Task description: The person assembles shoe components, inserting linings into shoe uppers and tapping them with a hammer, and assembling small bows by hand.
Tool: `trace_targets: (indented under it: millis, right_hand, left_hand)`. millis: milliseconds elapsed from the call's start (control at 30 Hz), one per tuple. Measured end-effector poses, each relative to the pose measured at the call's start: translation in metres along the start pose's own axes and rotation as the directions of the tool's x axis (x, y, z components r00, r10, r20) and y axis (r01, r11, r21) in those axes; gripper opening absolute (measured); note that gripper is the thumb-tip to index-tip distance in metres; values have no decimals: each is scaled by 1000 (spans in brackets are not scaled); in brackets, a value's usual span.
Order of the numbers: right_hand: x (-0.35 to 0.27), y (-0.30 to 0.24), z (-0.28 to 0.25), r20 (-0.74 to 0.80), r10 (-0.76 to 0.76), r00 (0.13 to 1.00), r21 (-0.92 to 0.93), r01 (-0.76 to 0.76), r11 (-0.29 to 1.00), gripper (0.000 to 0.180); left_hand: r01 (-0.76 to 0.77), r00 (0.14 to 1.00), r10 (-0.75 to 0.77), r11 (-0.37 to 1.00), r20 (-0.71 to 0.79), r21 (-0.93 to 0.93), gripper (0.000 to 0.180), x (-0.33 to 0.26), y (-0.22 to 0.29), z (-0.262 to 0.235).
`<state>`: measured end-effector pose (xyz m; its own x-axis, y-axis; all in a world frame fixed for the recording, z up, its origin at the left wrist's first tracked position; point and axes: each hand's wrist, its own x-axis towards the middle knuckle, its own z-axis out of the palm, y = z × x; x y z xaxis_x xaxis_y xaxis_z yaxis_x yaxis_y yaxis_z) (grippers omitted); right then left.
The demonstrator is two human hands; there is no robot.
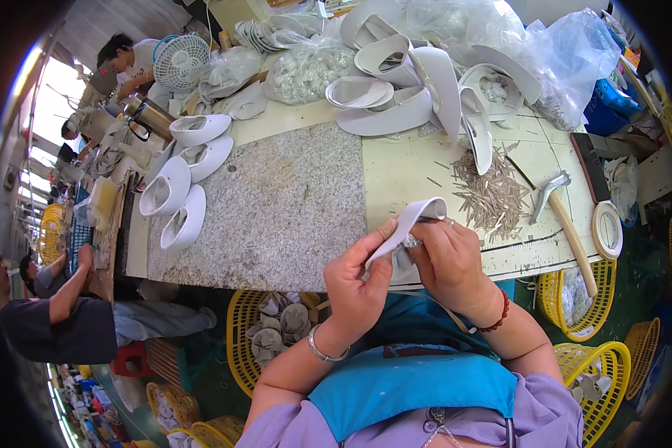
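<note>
My left hand [357, 280] grips a curved white shoe upper [405, 225] between thumb and fingers, just above the table's front edge. On the other side, my right hand [455, 261] pinches the same piece near its rolled end. A shiny greyish patch shows on its inner side, partly covered by my fingers. Beyond my right hand lies a loose heap of thin brownish slivers [493, 196]. To its right rest a dark thin tool [521, 172] and a hammer [567, 231] with a wooden handle.
Finished-looking white uppers [196, 168] line the table's left side; more uppers [396, 89] and plastic bags [313, 67] crowd the back. A tape roll [607, 230] sits at the right edge. Yellow baskets [239, 336] stand below. Other people [60, 321] work at left, beyond a fan [181, 63].
</note>
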<state>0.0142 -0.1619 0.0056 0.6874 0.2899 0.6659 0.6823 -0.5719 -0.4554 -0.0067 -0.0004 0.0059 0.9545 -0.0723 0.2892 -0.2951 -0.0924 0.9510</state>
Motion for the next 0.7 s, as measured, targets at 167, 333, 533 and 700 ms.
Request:
trace_targets:
  millis: [167,333,533,700]
  right_hand:
    - [-3,1,1,-21,-78,997,-145,74,987,39]
    - [5,3,-4,-65,-122,990,-153,111,982,38]
    - [6,7,-4,-134,-239,962,-201,210,957,34]
    - [2,8,0,-146,-223,964,-157,200,967,31]
  left_hand:
    - [-36,999,37,999,-18,37,28,-2,6,1]
    - [63,998,-64,997,-8,-39,31,2,5,0]
    - [169,984,-154,967,95,-189,28,7,-5,-6]
    - [179,984,-168,950,66,-255,28,8,-4,4]
